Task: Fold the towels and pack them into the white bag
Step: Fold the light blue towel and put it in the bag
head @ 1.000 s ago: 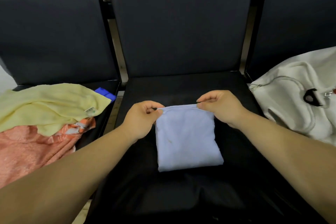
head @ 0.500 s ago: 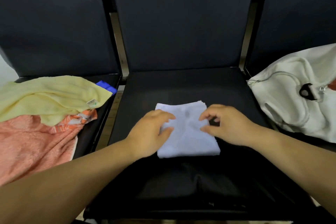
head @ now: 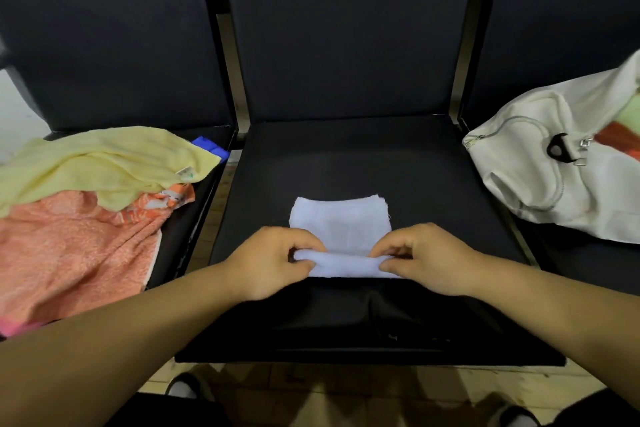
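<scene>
A small folded light blue towel (head: 341,224) lies on the middle black seat (head: 346,156). My left hand (head: 273,258) pinches its near left corner and my right hand (head: 426,257) pinches its near right corner; the near edge is lifted and rolled a little off the seat. The white bag (head: 540,184) lies on the right seat with its mouth at the far right, where orange and green cloth shows inside. On the left seat a yellow towel (head: 104,163) is heaped over an orange towel (head: 69,250).
A blue item (head: 211,147) pokes out behind the yellow towel. Dark seat backs (head: 346,28) rise behind all three seats. Metal frame bars run between the seats. Tiled floor and my shoes (head: 187,388) show below the front edge.
After pressing the far edge flat, both hands slid back to the towel's near edge and now pinch and lift it. The towel looks shorter front to back than a second ago.
</scene>
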Tool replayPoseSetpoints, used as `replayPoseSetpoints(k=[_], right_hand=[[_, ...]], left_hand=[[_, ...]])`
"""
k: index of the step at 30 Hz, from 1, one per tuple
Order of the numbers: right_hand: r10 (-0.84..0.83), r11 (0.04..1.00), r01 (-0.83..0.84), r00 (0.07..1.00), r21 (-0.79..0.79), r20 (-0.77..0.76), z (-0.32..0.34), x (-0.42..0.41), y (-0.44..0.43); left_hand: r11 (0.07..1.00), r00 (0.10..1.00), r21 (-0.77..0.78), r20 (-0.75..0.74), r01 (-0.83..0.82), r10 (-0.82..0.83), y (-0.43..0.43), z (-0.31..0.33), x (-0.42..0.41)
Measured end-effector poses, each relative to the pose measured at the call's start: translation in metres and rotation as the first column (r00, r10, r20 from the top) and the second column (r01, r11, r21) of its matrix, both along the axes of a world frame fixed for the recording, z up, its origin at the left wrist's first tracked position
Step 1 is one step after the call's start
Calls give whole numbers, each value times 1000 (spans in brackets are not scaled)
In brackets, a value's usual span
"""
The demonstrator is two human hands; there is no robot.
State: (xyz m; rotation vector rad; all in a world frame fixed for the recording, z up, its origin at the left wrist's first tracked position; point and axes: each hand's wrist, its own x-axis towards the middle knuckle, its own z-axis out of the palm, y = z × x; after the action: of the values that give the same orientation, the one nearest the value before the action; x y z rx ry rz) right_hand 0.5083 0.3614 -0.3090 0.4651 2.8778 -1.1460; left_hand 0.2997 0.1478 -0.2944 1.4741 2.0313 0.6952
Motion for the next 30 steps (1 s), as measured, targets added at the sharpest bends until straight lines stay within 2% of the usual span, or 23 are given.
replayPoseSetpoints(k=[2,6,8,10,15,19,22,25,28,30], right_hand=[[-21,981,30,998,-192,53,19,1,3],[-81,881,109,993,-461,81,42,-3,12],[-124,811,177,983,-557,133,49,-10,18],[-159,783,236,971,-575,181,52,-18,24],[-245,775,330,943,-539,225,35,-40,37],[-298,790,368,930,-491,217,17,-56,45],[-304,867,342,939,-362,161,4,-63,47],[-278,938,294,955,-186,107,-7,-68,45],[-274,962,271,960,-42,-57,-5,-64,42],[-165,986,167,976,-2,-145,0,-59,39]], left_hand=[[998,991,7,117,-59,58,-4,12,-2],[983,952,78,272,-167,140,-4,28,-2],[974,930,87,325,-211,172,2,29,-4],[964,927,81,303,-254,219,8,25,-7],[940,903,35,292,-338,314,21,10,-13],[945,931,22,180,-326,317,33,-6,-27],[952,951,24,50,-305,304,39,-15,-34],[954,954,-9,-19,-299,299,43,-21,-36],[956,955,-17,-51,-293,292,43,-23,-36],[957,954,-12,-81,-290,289,43,-24,-37]])
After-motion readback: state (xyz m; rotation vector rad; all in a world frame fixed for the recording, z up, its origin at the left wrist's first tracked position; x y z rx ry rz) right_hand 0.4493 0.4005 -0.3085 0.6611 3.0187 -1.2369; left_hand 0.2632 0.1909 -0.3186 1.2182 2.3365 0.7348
